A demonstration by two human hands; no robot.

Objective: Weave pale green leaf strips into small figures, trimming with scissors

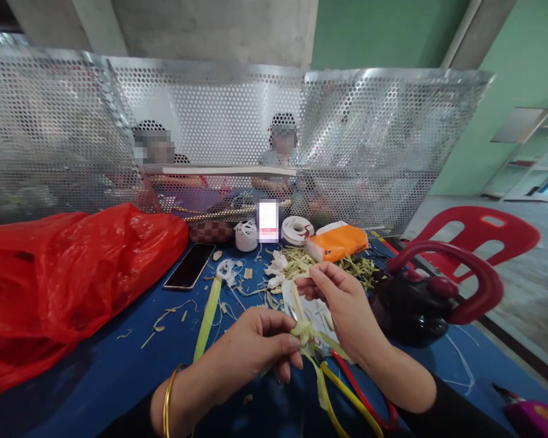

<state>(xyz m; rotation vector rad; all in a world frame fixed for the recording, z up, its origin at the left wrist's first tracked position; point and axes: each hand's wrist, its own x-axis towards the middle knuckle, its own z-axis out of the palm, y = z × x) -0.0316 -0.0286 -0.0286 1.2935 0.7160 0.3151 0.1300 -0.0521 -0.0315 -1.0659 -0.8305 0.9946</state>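
Observation:
A small knot of pale green leaf strips [304,332] is pinched between the thumb and fingers of my left hand [265,342], with loose strip ends hanging below it. My right hand [342,304] pinches one upright strip end a little above and to the right of the knot. Beneath my hands lie scissors with red and yellow handles [351,389], their blades partly hidden by the knot. A flat green leaf strip [209,316] lies to the left of my left hand, passing behind my wrist.
A red plastic bag [82,274] fills the left, beside a phone [190,266]. White string [246,236], a ribbon spool [296,230], an orange packet [340,241] and leaf scraps lie behind. A dark kettle [411,307] stands right. Two people sit beyond a perforated metal screen [219,115].

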